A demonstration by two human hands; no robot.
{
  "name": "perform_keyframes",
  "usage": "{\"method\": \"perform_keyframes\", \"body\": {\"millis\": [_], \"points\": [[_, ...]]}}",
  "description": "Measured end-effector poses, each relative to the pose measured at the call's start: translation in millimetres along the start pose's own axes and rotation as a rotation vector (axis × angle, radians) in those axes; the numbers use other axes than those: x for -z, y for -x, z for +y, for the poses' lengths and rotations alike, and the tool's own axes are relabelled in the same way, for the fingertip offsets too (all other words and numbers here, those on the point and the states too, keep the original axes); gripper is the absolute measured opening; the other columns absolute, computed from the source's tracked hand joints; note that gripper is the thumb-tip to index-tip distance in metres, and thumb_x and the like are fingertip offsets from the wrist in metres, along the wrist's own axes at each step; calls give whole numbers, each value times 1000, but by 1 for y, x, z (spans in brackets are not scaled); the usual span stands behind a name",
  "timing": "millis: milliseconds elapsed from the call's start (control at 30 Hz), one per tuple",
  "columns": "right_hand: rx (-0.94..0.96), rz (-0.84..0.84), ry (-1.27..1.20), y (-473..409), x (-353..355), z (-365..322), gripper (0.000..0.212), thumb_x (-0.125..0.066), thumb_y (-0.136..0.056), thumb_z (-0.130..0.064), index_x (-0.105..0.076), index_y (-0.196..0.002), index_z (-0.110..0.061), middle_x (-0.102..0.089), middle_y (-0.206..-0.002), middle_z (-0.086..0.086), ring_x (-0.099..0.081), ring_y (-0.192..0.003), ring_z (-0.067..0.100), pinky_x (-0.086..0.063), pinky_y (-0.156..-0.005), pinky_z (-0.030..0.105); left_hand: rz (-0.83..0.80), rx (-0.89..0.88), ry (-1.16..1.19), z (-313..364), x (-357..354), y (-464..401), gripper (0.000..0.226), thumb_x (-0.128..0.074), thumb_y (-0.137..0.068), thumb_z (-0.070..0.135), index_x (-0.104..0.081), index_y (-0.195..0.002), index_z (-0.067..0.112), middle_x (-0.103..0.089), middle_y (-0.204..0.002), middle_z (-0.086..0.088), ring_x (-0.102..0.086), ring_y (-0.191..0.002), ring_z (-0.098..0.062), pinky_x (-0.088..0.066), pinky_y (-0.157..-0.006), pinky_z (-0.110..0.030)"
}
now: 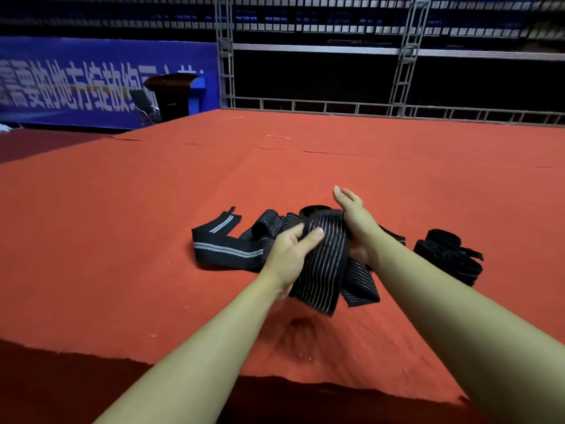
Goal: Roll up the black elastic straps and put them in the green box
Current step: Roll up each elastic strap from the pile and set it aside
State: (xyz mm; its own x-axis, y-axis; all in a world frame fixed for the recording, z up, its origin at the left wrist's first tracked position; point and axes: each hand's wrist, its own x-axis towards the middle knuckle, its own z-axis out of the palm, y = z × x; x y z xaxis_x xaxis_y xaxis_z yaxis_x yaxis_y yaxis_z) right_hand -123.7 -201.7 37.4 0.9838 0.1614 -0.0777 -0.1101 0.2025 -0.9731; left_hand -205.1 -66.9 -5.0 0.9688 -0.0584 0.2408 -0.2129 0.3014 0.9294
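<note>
A black elastic strap with thin pale stripes is held up between my two hands above the red carpet, its loose end hanging toward me. My left hand pinches it from the left, thumb across its top. My right hand presses against its right side with straight fingers pointing away. More black strap with broad grey stripes lies on the carpet to the left, joined to a crumpled pile behind the hands. A striped end trails below my right wrist. No green box is in view.
A heap of plain black straps lies on the carpet to the right. The red carpet covers a raised platform whose frayed front edge runs near me. Metal trusses, a blue banner, a lectern and a chair stand beyond.
</note>
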Motion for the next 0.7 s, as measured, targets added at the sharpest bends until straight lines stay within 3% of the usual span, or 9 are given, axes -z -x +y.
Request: {"method": "perform_keyframes", "body": {"millis": [67,167,233,333,400,500,600,633,700], "points": [[-63,45,-29,-2,6,7,78,-76,-83,-58,-45,-146,-22,-61,-135,16,-67,-112,35,-56,-96,58,-104,94,-8,-5,8,10,13,-62,-101,13,-72,-107,9,-75,-106,-11,-70,-96,-23,-56,-85,-31],[-73,139,-44,4,16,11,44,-73,-94,-40,-67,-121,-5,-73,-112,17,-72,-92,30,-61,-78,44,-281,296,16,-10,20,22,19,-72,-89,21,-74,-105,11,-74,-102,-11,-71,-89,-21,-57,-80,-29],[-51,189,-66,5,25,18,32,-74,-94,-25,-71,-119,-6,-75,-109,17,-73,-87,28,-59,-72,39,-334,395,-21,-13,26,24,33,-77,-80,34,-73,-104,12,-73,-101,-8,-69,-87,-18,-53,-79,-29],[114,104,-41,11,24,22,34,-74,-91,-8,-72,-124,-13,-75,-113,18,-74,-94,26,-60,-82,39,-241,523,-62,-21,28,18,71,-65,-82,68,-69,-124,12,-72,-115,-7,-66,-100,-19,-51,-88,-31],[140,-50,53,20,13,19,34,-74,-88,-4,-75,-121,-15,-76,-113,14,-72,-99,25,-58,-93,39,-121,529,-7,-22,23,10,83,-51,-82,83,-70,-124,14,-73,-115,-8,-66,-102,-21,-50,-89,-32],[119,-294,206,35,0,12,38,-75,-87,-1,-74,-122,-15,-76,-114,14,-74,-96,23,-59,-89,35,38,373,263,-16,17,0,81,-43,-90,78,-69,-127,11,-74,-113,-12,-69,-100,-23,-51,-86,-33],[46,-421,250,40,3,11,40,-72,-89,2,-71,-126,-13,-76,-113,14,-75,-89,23,-61,-73,29,173,245,469,-10,26,-10,69,-59,-94,62,-69,-128,3,-71,-122,-20,-68,-110,-34,-53,-103,-47],[43,-438,277,40,6,12,41,-72,-89,3,-71,-127,-13,-75,-116,12,-75,-96,25,-61,-77,30,206,228,463,-9,28,-13,63,-65,-94,55,-69,-128,1,-70,-124,-22,-68,-114,-37,-51,-106,-51],[40,-470,305,39,13,14,45,-74,-87,2,-71,-128,-16,-73,-123,10,-72,-109,29,-61,-87,33,314,183,388,-9,34,-18,46,-73,-94,37,-69,-123,2,-73,-119,-22,-72,-106,-36,-58,-96,-51]]}}
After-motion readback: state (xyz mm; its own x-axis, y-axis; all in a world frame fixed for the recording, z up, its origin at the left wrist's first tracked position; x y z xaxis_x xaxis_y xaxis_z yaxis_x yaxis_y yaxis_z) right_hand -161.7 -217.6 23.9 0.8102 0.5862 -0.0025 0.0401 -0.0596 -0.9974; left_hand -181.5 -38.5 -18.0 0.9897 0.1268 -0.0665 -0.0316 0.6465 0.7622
